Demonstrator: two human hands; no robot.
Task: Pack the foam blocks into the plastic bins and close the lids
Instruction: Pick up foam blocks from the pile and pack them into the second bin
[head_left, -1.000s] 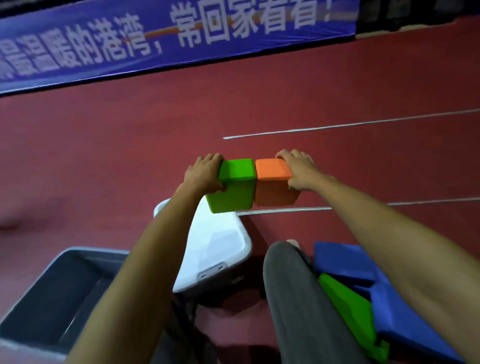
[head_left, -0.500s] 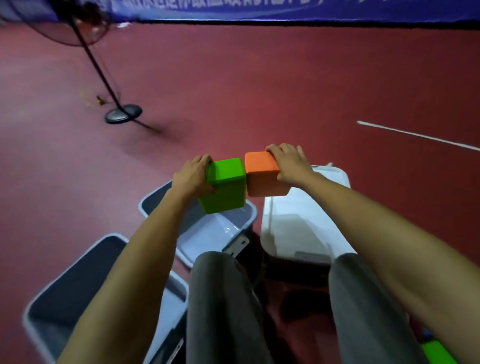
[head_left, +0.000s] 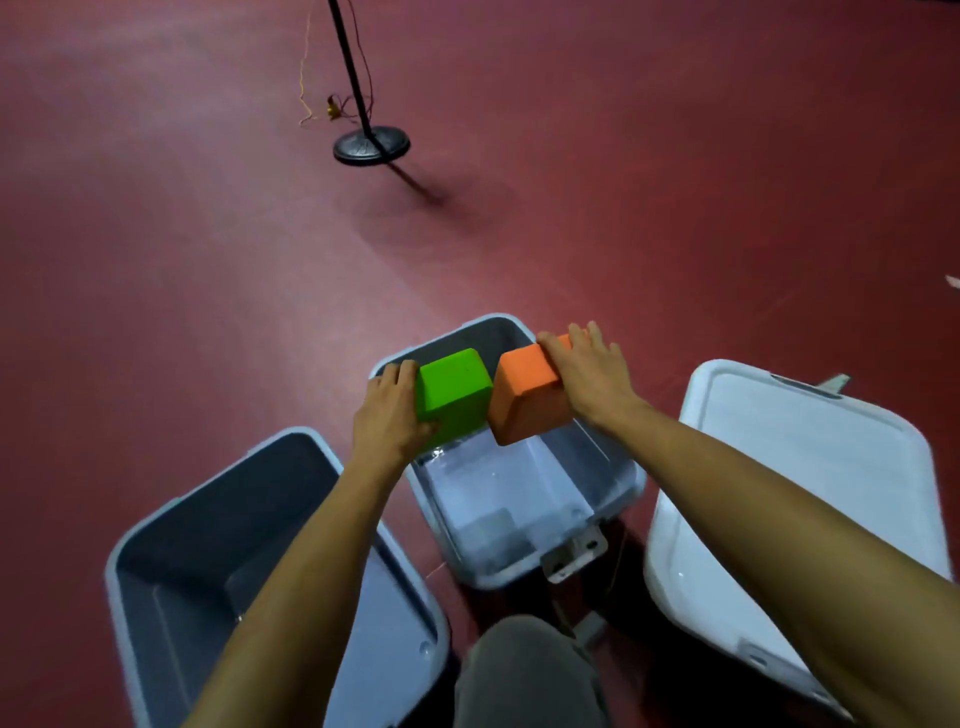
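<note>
My left hand grips a green foam block from its left side. With its fingers draped over the top, my right hand holds an orange foam block. The two blocks touch along their lower edges and hang tilted over the far half of the open middle plastic bin, which has nothing else inside. An open bin with nothing in it stands at the lower left. On the right is a third bin with its white lid on.
The three bins stand close together on a red floor. A black stand with a round base and trailing cords stands farther back. My knee in grey trousers is at the bottom, between the bins.
The view swung left and down from the banner wall to the bins. Both hands carried the blocks down over the middle bin, and the blocks have tilted apart at the top.
</note>
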